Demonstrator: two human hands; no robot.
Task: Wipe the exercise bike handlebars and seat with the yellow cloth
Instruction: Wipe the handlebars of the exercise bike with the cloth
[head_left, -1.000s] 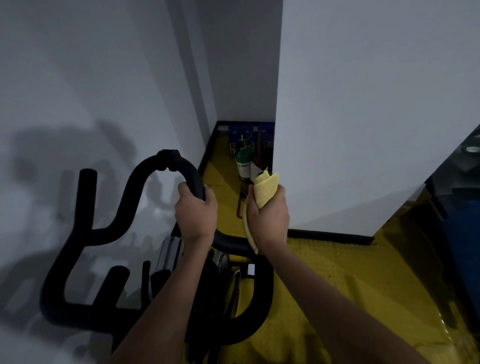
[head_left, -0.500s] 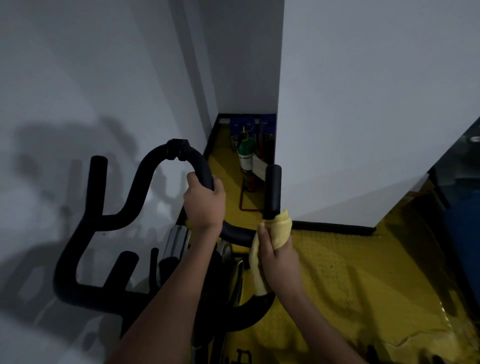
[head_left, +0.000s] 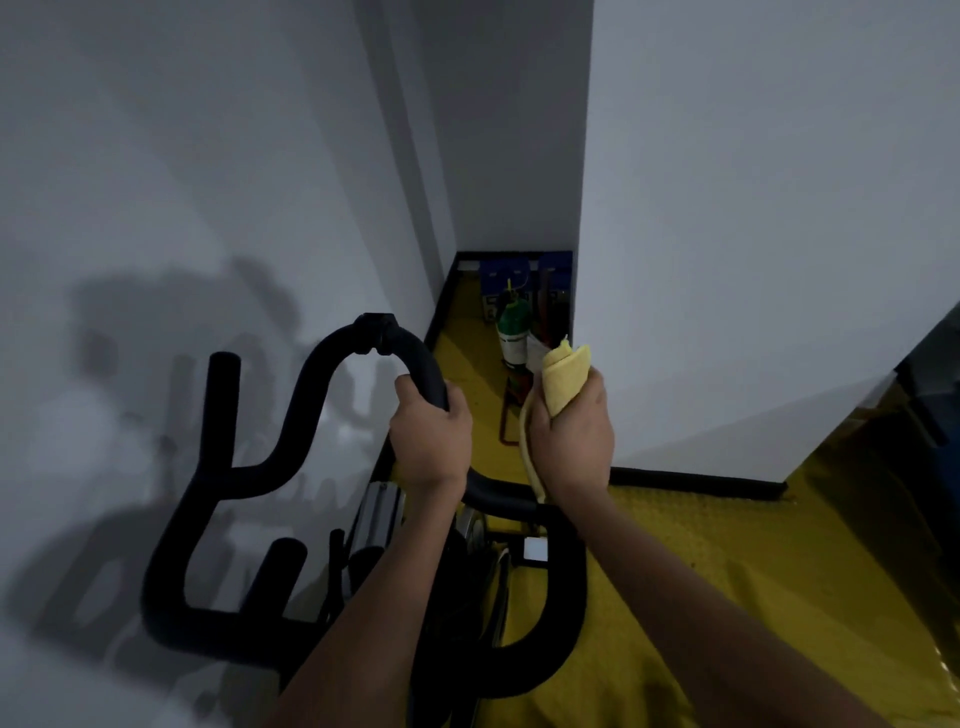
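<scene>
The right hand (head_left: 569, 441) grips the soft, light, pliable yellow cloth (head_left: 563, 382) wrapped over the upright grip at 3 o'clock of the rigid handlebars (head_left: 332, 384), while the left hand (head_left: 428, 439) clasps the loop.

Both forearms are bare, with no sleeves, down to the hands (head_left: 569, 441).

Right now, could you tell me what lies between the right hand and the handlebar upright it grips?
The yellow cloth, wrapped around that upright under the right hand; the head view shows it.
</scene>
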